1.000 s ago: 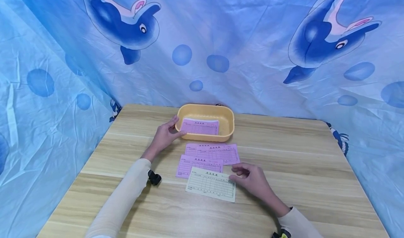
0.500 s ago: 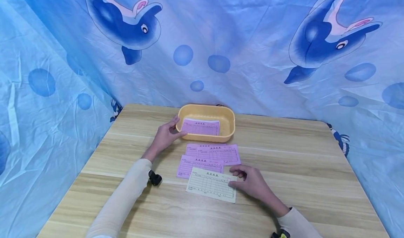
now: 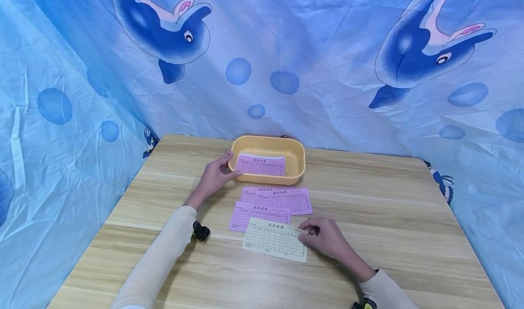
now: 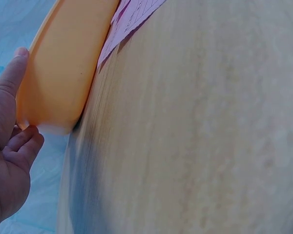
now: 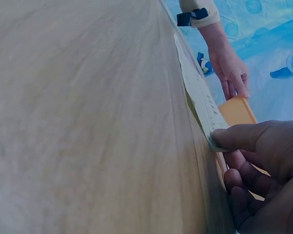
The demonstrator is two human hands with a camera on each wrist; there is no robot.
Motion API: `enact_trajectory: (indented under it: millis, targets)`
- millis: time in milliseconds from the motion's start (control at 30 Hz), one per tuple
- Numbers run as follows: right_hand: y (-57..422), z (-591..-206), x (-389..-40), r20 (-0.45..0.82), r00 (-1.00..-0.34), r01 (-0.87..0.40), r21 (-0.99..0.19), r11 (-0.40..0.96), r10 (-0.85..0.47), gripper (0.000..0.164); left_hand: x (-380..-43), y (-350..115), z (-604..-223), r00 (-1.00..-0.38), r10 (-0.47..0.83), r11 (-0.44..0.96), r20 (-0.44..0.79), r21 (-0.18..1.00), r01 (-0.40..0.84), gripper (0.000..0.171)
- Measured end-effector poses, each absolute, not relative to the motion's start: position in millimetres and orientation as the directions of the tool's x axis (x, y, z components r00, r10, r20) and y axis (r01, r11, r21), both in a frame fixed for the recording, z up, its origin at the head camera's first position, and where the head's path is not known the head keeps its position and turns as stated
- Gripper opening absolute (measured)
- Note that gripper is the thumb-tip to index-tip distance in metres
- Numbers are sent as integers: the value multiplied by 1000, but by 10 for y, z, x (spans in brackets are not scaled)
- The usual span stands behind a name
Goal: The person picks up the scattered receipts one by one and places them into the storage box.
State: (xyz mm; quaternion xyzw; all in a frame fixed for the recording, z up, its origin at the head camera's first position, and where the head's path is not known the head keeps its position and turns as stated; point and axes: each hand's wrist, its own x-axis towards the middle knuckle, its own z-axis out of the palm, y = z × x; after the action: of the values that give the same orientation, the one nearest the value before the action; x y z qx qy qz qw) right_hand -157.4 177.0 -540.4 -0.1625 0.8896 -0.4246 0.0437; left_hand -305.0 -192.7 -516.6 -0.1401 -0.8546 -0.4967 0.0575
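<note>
At the back of the table stands an orange-yellow plastic basket point(image 3: 294, 159) with pink printed slips point(image 3: 260, 165) lying in it. My left hand point(image 3: 213, 179) grips its left end, thumb at the near rim and fingers round the corner. A pale green printed slip point(image 3: 273, 240) lies at the front of the loose papers. My right hand point(image 3: 325, 239) pinches its right edge between thumb and curled fingers. In the right wrist view the thumb point(image 5: 234, 137) lies on top of the slip, and a thin gap shows under the paper's near edge.
Between the basket and the green slip lie pink slips, one point(image 3: 258, 214) partly under the green slip and two overlapping point(image 3: 288, 200) behind it. A wood-grain table point(image 3: 389, 200) carries everything. A blue dolphin-print curtain point(image 3: 327, 36) hangs behind and at the sides.
My right fingers have drawn in and curled at the green slip's right edge. The slip has barely moved. My left hand keeps its place on the basket.
</note>
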Motion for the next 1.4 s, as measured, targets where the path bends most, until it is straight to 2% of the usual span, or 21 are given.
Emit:
enact_trajectory:
  millis: [267,500,900,1400]
  targets:
    - [1808,-5369,-1591,82,-938,-267,-791,550,-337,10,-3043,-1923,-5140,-954,187,473,235,829,297,86]
    - [1816,-5335,-1590,53,-953,-204,-841,501,-299,8,-3053,-1926,-5141,-955,189,486,226,824,291,87]
    - [1822,-5272,-1605,-29,-970,-66,-925,375,-243,17,-3045,-1930,-5140,-957,186,482,223,828,286,86]
    - [1833,-5125,-1649,-35,-978,-36,-942,335,-203,23,-3037,-1926,-5117,-962,179,476,204,838,266,86]
